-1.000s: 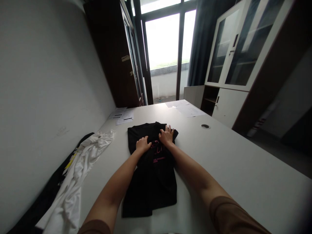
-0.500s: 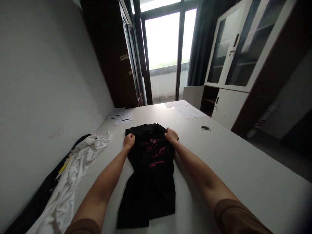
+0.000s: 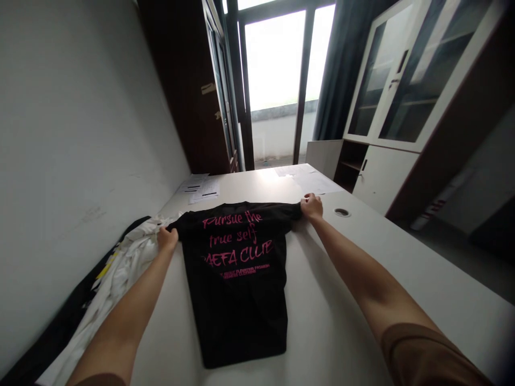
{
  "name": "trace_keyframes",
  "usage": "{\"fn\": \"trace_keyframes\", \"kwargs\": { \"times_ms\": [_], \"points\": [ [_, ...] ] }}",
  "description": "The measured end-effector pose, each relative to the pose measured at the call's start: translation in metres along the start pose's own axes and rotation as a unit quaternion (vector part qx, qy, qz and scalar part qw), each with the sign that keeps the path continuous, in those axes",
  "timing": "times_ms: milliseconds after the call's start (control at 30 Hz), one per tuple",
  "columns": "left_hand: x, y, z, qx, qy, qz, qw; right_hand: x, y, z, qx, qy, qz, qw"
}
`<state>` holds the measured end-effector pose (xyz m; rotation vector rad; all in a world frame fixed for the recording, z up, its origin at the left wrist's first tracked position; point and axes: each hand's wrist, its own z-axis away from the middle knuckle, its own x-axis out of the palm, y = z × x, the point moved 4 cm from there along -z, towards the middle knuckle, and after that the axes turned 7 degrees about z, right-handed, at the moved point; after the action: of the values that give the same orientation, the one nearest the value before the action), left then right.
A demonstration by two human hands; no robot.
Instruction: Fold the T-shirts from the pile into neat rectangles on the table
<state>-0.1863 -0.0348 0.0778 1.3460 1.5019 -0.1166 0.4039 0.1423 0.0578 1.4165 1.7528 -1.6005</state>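
A black T-shirt point(image 3: 241, 300) with pink lettering lies spread on the white table point(image 3: 330, 321), its hem toward me. The lettering starts "Pursue the true self". My left hand point(image 3: 167, 238) is closed on the end of the left sleeve, beside the white clothing. Out to the right, my right hand point(image 3: 312, 206) pinches the other sleeve's end, holding it a little above the table. Both sleeves are drawn outward from the body of the shirt. The fingertips of my left hand are partly hidden.
Crumpled white clothing point(image 3: 120, 273) lies along the wall at left, with a black garment point(image 3: 52, 338) beside it. Paper sheets point(image 3: 205, 188) rest at the far left, more sheets point(image 3: 317, 182) at the far right. A round cable hole point(image 3: 342, 212) is in the tabletop. Cabinets point(image 3: 386, 177) stand beyond.
My hands have moved apart, left hand leftward and right hand rightward, from the shirt's shoulder area to the sleeve ends. The bunched shirt is now spread wider, and its lettering shows more fully.
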Motion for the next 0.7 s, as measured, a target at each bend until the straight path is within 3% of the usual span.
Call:
{"fn": "trace_keyframes", "kwargs": {
  "times_ms": [100, 167, 233, 267, 333, 400, 433, 567, 700],
  "points": [
    [0.012, 0.039, 0.016, 0.099, 0.001, 0.008, 0.995, -0.005, -0.033, 0.031, -0.124, 0.058, 0.015, 0.99],
    [0.018, 0.075, 0.041, 0.21, -0.021, 0.032, 0.977, 0.0, -0.053, 0.057, -0.222, 0.008, 0.015, 0.975],
    [0.027, 0.107, 0.079, 0.284, -0.115, 0.062, 0.95, 0.008, -0.063, 0.086, -0.291, -0.066, 0.011, 0.954],
    [0.031, 0.122, 0.104, 0.317, -0.195, 0.08, 0.925, 0.013, -0.064, 0.1, -0.322, -0.103, 0.011, 0.941],
    [0.034, 0.146, 0.167, 0.421, -0.352, 0.117, 0.827, 0.022, -0.059, 0.126, -0.382, -0.181, 0.022, 0.906],
    [0.025, 0.163, 0.232, 0.536, -0.409, 0.131, 0.727, 0.026, -0.044, 0.141, -0.402, -0.202, 0.039, 0.892],
    [0.019, 0.169, 0.259, 0.565, -0.406, 0.13, 0.707, 0.026, -0.035, 0.143, -0.395, -0.195, 0.045, 0.896],
    [-0.002, 0.186, 0.332, 0.59, -0.418, 0.083, 0.686, 0.022, -0.01, 0.133, -0.362, -0.171, 0.082, 0.913],
    [-0.011, 0.203, 0.346, 0.515, -0.479, 0.088, 0.705, 0.024, -0.007, 0.124, -0.319, -0.142, 0.107, 0.931]
  ]
}}
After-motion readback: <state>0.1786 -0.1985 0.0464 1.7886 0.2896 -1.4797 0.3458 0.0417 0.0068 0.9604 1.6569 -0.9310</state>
